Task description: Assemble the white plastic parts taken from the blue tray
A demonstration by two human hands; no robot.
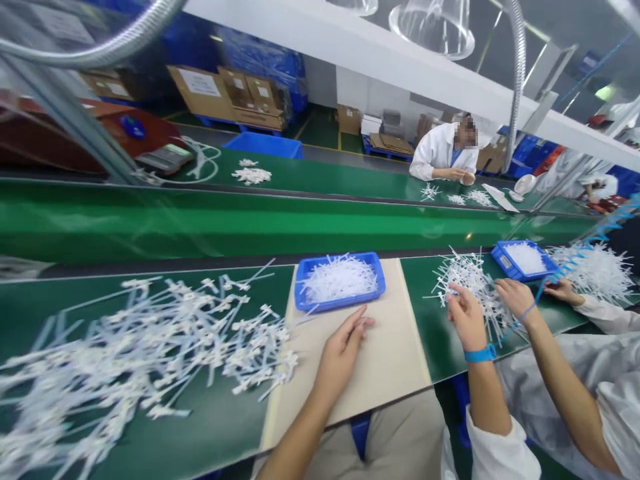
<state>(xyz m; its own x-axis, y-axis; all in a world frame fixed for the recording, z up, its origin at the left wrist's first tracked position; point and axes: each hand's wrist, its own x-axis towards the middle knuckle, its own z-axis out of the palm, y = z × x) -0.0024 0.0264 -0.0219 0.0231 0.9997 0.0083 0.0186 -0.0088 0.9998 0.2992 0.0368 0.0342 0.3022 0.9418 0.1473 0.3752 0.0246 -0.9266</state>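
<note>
My left hand [345, 340] is over a beige board [385, 357], just in front of a blue tray [340, 305] filled with small translucent white pieces [343, 279]. Its thumb and forefinger are curled together; whatever lies between them is too small to make out. Away to the right, my right hand [466, 313], with a blue wristband [480, 353], reaches to a pile of thin white strip-like parts [463, 273]. The fingers there are bent together at the pile's near edge, and what they pinch is hidden.
A wide heap of white strips with small clip-like ends [165, 333] covers the left bench. A neighbour's hands [515, 300] work close on the right, beside another blue tray [525, 259]. A coiled blue cord [575, 250] runs there. Across the green conveyor [210, 223] sits a co-worker [440, 150].
</note>
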